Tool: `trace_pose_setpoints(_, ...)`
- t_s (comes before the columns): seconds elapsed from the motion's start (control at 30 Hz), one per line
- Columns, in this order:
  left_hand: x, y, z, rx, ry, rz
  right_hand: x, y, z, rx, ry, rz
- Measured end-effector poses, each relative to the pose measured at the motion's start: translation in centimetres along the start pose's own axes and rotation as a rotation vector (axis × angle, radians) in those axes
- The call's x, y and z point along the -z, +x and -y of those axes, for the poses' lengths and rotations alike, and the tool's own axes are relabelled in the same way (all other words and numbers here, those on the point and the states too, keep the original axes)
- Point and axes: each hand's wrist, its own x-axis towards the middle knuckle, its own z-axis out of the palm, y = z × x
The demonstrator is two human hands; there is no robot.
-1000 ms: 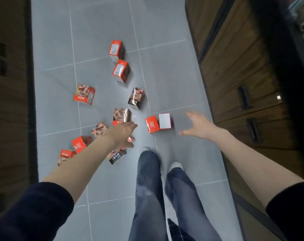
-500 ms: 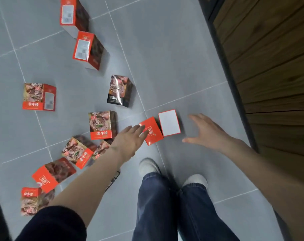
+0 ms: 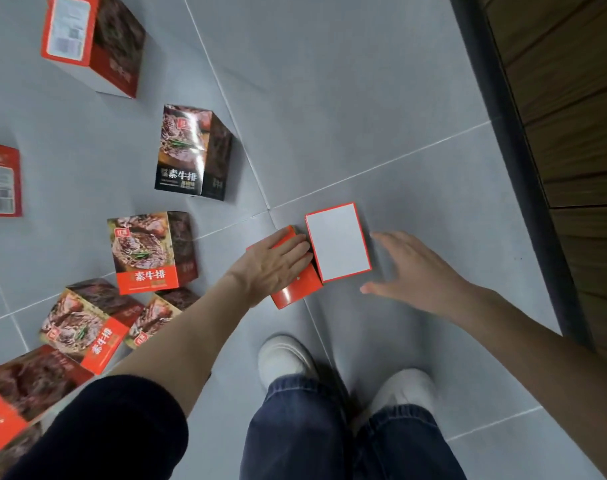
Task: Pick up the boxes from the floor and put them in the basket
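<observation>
Several red and black food boxes lie scattered on the grey tiled floor. A box with a white top face (image 3: pixel 337 242) stands near the middle, and a red box (image 3: pixel 297 287) lies against its left side. My left hand (image 3: pixel 273 263) lies flat on the red box, fingers straight and not curled around it. My right hand (image 3: pixel 411 271) hovers open just right of the white-topped box, not touching it. A black box (image 3: pixel 187 154) stands farther back, with more red boxes (image 3: pixel 146 251) at the left. No basket is in view.
A dark wooden cabinet (image 3: pixel 572 133) with a black base strip runs along the right. My two feet in white shoes (image 3: pixel 284 358) stand just below the hands. More boxes pile up at the lower left (image 3: pixel 83 327).
The camera has dropped much closer to the floor. My left hand moved right onto the red box, and my right hand came closer to the white-topped box.
</observation>
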Motion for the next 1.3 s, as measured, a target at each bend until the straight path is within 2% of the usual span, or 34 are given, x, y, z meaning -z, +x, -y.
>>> trace_pose_setpoints(0.17, -1.3, 0.5, -0.4, 0.037, 0.004, 0.052, -1.1, 1.5, -1.0, -0.029, 0.004, 0.009)
trace_pose_setpoints(0.33, -2.2, 0.6, -0.2, 0.020, 0.003, -0.017, -1.7, 1.8, -0.9, -0.029, 0.026, 0.003)
trace_pose_setpoints(0.6, -1.0, -4.8, 1.4, 0.193, -0.242, 0.015, -0.7, 1.5, 1.4, -0.050, 0.097, -0.015)
trace_pose_setpoints(0.67, -1.3, -6.7, 2.0, 0.266, -0.299, 0.043, -0.5, 1.6, 2.2, -0.051, 0.114, -0.023)
trace_pose_setpoints(0.8, -1.3, -10.0, 2.9, 0.439, -0.528, 0.092, -1.2, 2.8, 3.0, -0.177, 0.122, -0.049)
trace_pose_setpoints(0.93, -1.8, -12.5, 3.8, 0.656, -0.777, 0.076, -3.0, 4.5, 3.4, -0.309, 0.126, -0.146)
trace_pose_setpoints(1.07, -2.5, -13.6, 4.0, 0.840, -0.927, 0.026, -4.9, 5.8, 4.2, -0.412, 0.136, -0.209)
trace_pose_setpoints(1.3, -5.4, -12.6, 3.9, 0.973, -1.045, -0.046, -8.5, 8.8, 4.7, -0.528, 0.102, -0.347)
